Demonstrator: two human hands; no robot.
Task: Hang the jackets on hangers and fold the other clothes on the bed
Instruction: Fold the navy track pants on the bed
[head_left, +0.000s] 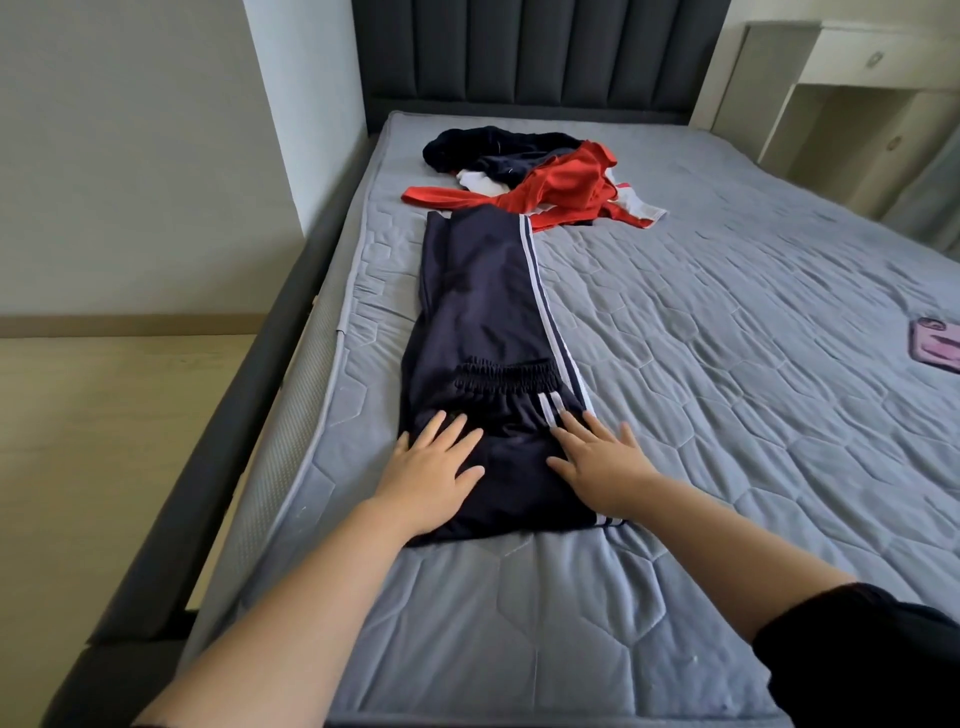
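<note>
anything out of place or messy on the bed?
A crumpled heap of red, white and navy clothes lies unfolded near the headboard. A pink item sits at the mattress's right edge, cut off by the frame. The navy track pants lie flat, left hand and right hand pressing on them.

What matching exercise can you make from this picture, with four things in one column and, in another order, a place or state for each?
Things:
1. navy pants
2. red garment
3. pink object
4. left hand and right hand

Places or states:
A. at the picture's right edge, on the mattress
B. in the heap near the headboard
C. open, flat on the pants' near end
D. stretched lengthwise along the mattress's left side

Pairs: 1-D, 2-B, 3-A, 4-C.
</note>
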